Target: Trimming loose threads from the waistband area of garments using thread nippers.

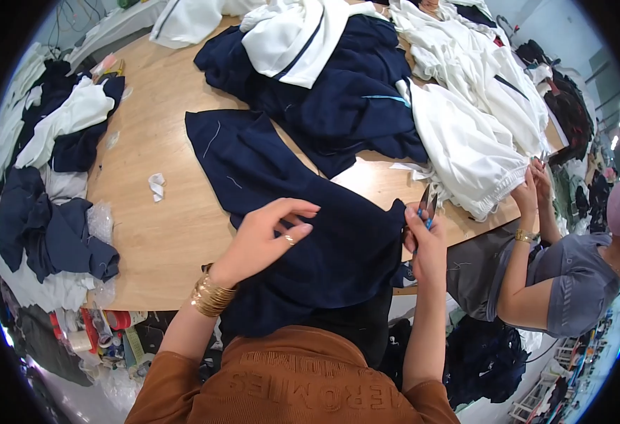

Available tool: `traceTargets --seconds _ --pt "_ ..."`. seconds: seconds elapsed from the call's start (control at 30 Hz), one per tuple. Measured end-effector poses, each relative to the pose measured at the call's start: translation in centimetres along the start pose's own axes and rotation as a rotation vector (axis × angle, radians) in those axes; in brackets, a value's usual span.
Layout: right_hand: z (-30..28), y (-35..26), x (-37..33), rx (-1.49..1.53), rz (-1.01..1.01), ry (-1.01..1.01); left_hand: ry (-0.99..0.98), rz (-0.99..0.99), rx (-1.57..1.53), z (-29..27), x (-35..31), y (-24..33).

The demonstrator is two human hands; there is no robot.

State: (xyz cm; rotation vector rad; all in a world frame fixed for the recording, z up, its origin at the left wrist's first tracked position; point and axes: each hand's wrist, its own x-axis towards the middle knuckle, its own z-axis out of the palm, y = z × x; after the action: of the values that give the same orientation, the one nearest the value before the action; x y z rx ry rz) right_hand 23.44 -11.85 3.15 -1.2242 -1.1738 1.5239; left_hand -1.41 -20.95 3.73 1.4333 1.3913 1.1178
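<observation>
A navy garment (310, 212) lies across the wooden table in front of me and hangs over its near edge onto my lap. A few loose light threads show on its left part. My left hand (264, 230) hovers over the garment, fingers and thumb apart with nothing between them; gold bangles circle its wrist. At the garment's right edge, my right hand (426, 240) is closed around small scissors (428, 206) with blue handles, their dark blades apart and pointing away from me. The scissors' handles are partly hidden by my fingers.
More navy garments (310, 92) and white garments (458, 127) are heaped at the far side and right. To the right, a co-worker (571, 283) handles white cloth. Dark and white clothes (55, 205) pile up at left. A white scrap (156, 186) lies on the table (137, 240).
</observation>
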Motion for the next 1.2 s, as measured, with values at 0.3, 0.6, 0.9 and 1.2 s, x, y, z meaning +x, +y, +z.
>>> traceTargets --seconds 0.3,0.6,0.9,1.2 --pt "0.9 0.9 -4.8 -0.387 -0.441 -0.252 -0.248 -0.268 -0.677 6.7 1.0 -1.2" --pt "0.7 2.3 -3.7 -0.319 -0.1 -0.275 -0.143 -0.178 -0.37 3.7 -0.3 0.0" --pt "-0.1 0.7 -4.3 -0.122 -0.341 0.09 -0.26 -0.019 0.007 2.1 -1.0 1.9" --pt "-9.5 -0.7 -7.6 -0.725 -0.066 -0.169 -0.527 0.067 0.128 -0.2 -0.5 0.7"
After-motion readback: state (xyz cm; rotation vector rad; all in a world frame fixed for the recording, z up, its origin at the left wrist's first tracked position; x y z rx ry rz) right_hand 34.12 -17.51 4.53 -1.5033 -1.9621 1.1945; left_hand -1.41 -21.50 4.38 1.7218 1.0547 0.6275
